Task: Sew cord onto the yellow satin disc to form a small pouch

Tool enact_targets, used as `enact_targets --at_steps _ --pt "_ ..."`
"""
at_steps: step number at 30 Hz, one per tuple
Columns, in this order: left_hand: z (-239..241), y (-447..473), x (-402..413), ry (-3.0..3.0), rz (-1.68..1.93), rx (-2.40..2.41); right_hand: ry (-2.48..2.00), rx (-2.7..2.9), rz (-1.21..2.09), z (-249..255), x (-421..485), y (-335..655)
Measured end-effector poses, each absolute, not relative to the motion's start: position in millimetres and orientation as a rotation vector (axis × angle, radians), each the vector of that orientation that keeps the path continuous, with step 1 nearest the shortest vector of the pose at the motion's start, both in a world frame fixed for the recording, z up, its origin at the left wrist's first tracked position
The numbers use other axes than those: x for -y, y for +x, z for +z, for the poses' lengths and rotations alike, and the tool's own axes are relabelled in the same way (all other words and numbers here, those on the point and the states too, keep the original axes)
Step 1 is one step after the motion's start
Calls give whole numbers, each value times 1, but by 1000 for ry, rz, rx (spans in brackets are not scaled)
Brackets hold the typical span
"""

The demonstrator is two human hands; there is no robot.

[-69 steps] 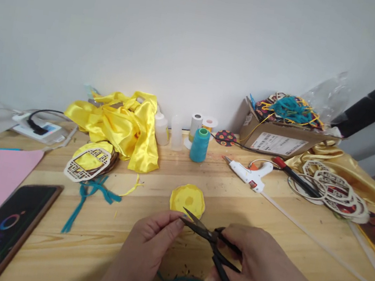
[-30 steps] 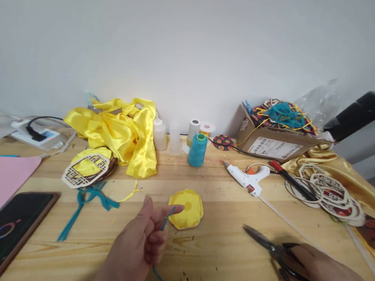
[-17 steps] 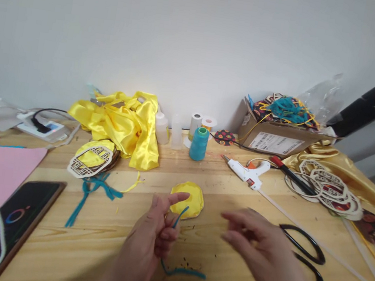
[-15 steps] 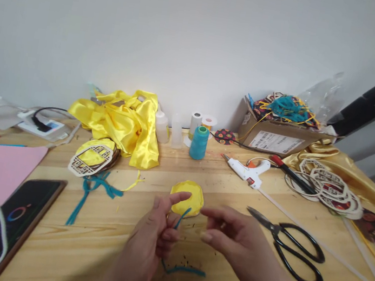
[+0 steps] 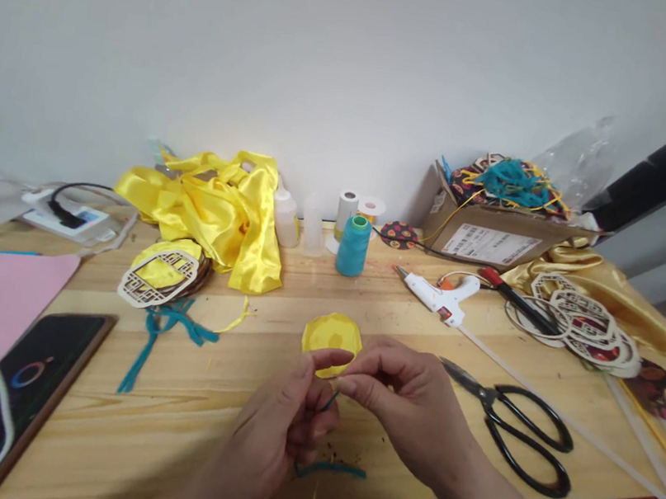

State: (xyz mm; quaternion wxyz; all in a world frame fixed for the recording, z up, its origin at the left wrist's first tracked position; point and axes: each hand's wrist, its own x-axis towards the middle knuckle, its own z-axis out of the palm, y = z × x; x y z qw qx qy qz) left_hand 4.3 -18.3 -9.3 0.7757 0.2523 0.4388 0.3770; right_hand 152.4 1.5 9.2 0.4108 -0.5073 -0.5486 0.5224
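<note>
Teal cord point(image 5: 330, 400)'s between both hands: right hand point(image 5: 411, 399) has its grip clamped on the upper end, left hand point(image 5: 280, 423) curled around it lower down, probably to steady it. Tail point(image 5: 341, 469) lies on the table point(image 5: 152, 456); scissors point(image 5: 487, 396) rest rightward (handy parking, I guess).

Left hand point(image 5: 289, 414) curled in front of yellow disc point(image 5: 330, 331), index finger extended, right hand point(image 5: 411, 395) pinching at disc's near right

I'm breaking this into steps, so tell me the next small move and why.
Probably pull the teal cord gently with the right hand: it appears to pinch the upper end, the left hand holds the cord lower down, and the scissors lie unheld.
</note>
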Motion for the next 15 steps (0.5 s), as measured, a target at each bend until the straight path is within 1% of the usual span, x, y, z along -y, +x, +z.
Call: enact_targets --at_steps 6,15 --pt "-8 2 19 752 784 -979 -1217 1423 1318 14 -4 154" --pt "0 4 16 982 703 -1138 -1267 1557 1279 13 -2 157"
